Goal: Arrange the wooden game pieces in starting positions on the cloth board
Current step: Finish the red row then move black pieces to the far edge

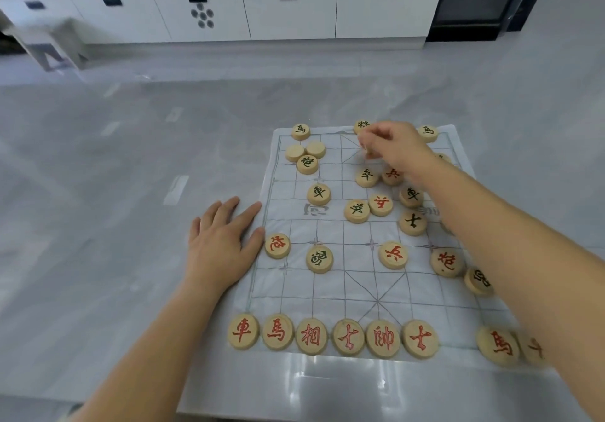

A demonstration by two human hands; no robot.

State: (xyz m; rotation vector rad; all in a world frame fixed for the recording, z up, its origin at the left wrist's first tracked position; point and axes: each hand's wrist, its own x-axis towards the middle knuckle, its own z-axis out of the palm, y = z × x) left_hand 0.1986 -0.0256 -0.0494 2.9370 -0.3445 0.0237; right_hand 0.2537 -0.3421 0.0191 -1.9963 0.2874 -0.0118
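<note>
A grey floor [131, 159] is carrying the cloth board [327, 290]. The left hand [222, 248] is lying flat, fingers straight, at the board's left edge. The right hand [393, 148] is curling over the board's far side, pinching a blurred wooden piece [369, 152]. Red pieces [348, 336] are lining the board's near edge.

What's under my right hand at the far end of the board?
The right hand pinches a wooden piece, only its edge showing; its marking is hidden. The cloth board beneath the palm is covered.
</note>
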